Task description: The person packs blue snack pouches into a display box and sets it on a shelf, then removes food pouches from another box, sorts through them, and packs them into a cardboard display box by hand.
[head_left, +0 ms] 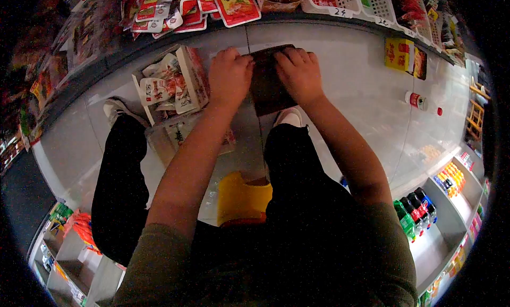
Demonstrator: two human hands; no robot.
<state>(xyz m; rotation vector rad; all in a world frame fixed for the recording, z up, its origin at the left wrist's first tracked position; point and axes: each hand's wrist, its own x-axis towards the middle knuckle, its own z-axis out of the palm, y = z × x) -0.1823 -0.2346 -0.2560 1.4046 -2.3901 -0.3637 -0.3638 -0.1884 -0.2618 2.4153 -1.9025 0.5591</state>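
Between my hands is a dark brown flat sheet (269, 86) with straight edges, just above or on the floor; whether it is cloth or board I cannot tell. My left hand (231, 76) pinches its upper left edge with curled fingers. On the upper right side, my right hand (300, 73) has its fingers bent over the sheet. Close to my left hand, an open cardboard box (194, 76) holds several white and red snack packets (162, 89). A clear plastic package (178, 134) lies below that box, partly behind my left forearm.
Red food packets (236, 6) and white baskets (324, 1) line the shelf edge ahead. A yellow box (399, 54), a white bottle (415, 100) and its red cap (440, 111) lie on the tiles at right. A yellow stool (239, 198) is beneath me; drink bottles (417, 211) stand at lower right.
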